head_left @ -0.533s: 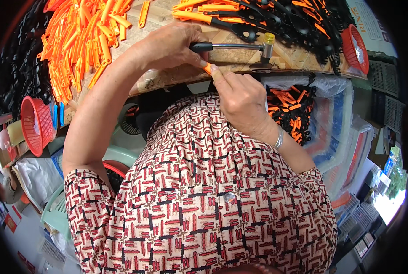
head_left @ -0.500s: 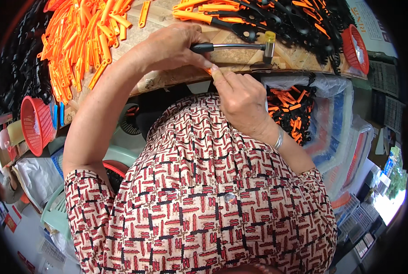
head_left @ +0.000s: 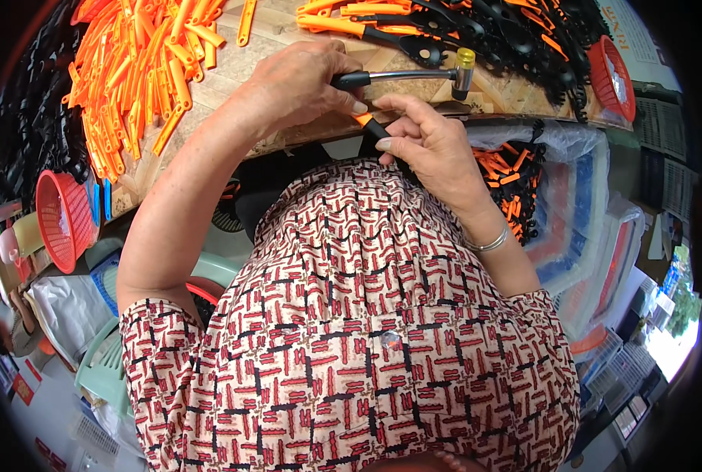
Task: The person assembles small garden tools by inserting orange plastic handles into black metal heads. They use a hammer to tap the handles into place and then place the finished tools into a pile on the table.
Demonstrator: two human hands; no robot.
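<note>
Past the table edge, both my hands are on a kitchen utensil (head_left: pixel 376 129) with an orange handle end and a black shaft; its far part is hidden. My left hand (head_left: pixel 307 82) closes around the orange end. My right hand (head_left: pixel 432 149) pinches the black shaft between thumb and fingers. Beside my left fingers is a hammer (head_left: pixel 406 75) with a black grip, a metal shaft and a yellow-capped head. Its grip end is close to the left fingers; I cannot tell whether they touch it.
A heap of orange handles (head_left: pixel 138 79) covers the table's left. Black utensils (head_left: pixel 492 39), some orange-handled, pile at the far right. Red baskets (head_left: pixel 61 219) flank the table. Below right, a plastic-lined crate (head_left: pixel 575 181) stands beside finished-looking black and orange pieces (head_left: pixel 512 177).
My right hand has shifted right and down, its fingers loosening from a tight grip to a pinch on the black shaft, which now shows. The hammer's head has risen slightly in view.
</note>
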